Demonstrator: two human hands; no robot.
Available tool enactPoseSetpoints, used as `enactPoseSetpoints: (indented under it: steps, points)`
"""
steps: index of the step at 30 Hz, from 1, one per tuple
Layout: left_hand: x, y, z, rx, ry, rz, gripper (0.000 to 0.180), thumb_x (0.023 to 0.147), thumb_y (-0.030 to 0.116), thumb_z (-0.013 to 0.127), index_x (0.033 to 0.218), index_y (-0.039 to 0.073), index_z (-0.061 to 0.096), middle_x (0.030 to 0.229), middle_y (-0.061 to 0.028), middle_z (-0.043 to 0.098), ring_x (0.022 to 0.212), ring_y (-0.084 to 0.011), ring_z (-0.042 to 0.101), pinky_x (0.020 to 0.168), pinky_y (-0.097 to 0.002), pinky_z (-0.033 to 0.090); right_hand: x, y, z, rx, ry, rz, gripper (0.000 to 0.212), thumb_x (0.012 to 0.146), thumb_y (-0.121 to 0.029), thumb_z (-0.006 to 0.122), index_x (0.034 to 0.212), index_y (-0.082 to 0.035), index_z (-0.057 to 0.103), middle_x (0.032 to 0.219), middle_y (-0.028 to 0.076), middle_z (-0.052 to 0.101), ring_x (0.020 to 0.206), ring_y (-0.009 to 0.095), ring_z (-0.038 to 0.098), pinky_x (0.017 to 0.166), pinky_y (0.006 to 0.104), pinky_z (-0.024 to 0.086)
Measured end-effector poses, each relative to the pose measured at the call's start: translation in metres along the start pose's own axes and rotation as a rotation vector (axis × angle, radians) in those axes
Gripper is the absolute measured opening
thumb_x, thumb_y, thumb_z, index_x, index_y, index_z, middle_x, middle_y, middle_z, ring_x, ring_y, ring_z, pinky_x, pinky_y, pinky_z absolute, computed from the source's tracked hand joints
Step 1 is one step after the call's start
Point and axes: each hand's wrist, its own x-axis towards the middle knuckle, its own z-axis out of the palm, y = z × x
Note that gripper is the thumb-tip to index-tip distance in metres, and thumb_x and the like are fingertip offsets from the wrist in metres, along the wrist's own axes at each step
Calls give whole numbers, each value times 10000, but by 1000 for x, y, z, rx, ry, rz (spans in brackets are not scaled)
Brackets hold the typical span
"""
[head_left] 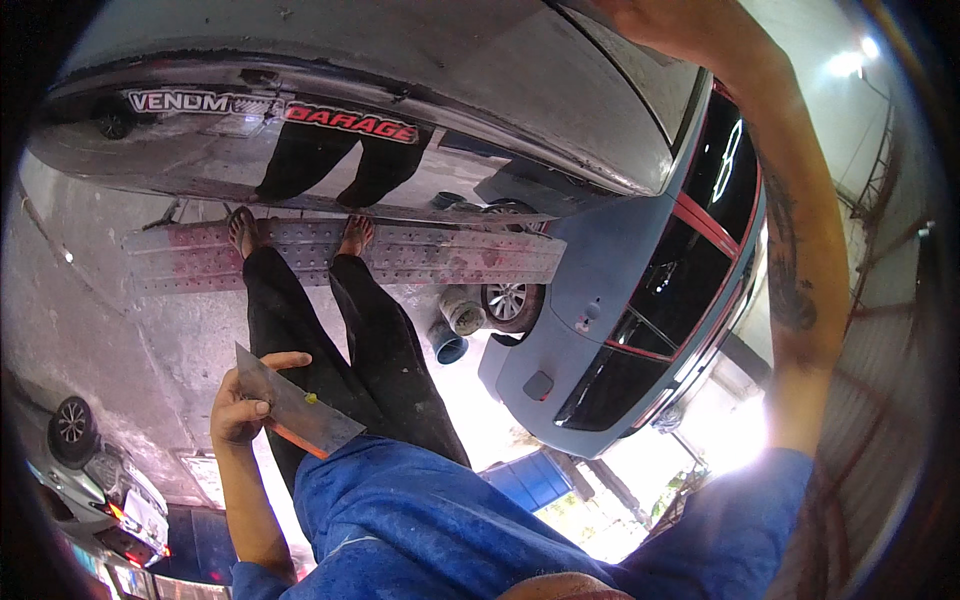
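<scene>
My left hand (236, 402) is shut on a flat metal mixing plate (297, 408), thumb on top, held in front of my blue shirt (420, 520). A small yellow dab (312, 399) of filler sits on the plate, and its lower edge is smeared orange. My right forearm (800, 250) stretches up the right side to the top edge. There my right hand (640, 14) rests against the glossy grey car panel (400, 70), mostly cut off by the frame. Its fingers are hidden.
My bare feet (243, 228) stand on a perforated metal plank (450, 255) beside the panel. A blue-grey car front (590, 310) with a black grille and a wheel (512, 300) lies to the right. Two cans (460, 318) sit near it. A silver car (95, 480) is at lower left.
</scene>
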Motion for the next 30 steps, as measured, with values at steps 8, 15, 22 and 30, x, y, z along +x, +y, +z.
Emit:
enactPoseSetpoints:
  steps: [8,15,22,30]
  points:
    - [1,-3,-7,-10,-47,-19,692,571,215,750,1089,-195,543,1218,-331,543,791,-268,698,741,-343,568,26,-16,-20,48,-125,82,139,862,-96,585,775,-1,637,652,146,634,557,283,615,582,416,485]
    - [3,-8,-11,-70,-40,19,655,566,217,747,1069,-166,572,1216,-343,536,788,-269,699,733,-339,571,34,-36,-44,-79,-130,-44,144,866,-104,573,793,4,636,656,165,622,583,322,619,586,416,485]
    - [-3,-11,-20,-62,-13,42,574,567,209,741,993,-151,606,1206,-350,539,797,-288,699,745,-364,571,41,-22,-40,-122,-307,37,128,837,-114,577,813,-11,648,681,197,615,654,357,630,614,441,488]
    - [-1,-17,-24,-94,-31,79,585,560,221,731,982,-164,605,1192,-354,545,797,-294,697,755,-347,565,27,-38,-16,-112,-196,76,181,866,-72,552,1018,-45,646,812,208,641,751,383,625,688,453,495]
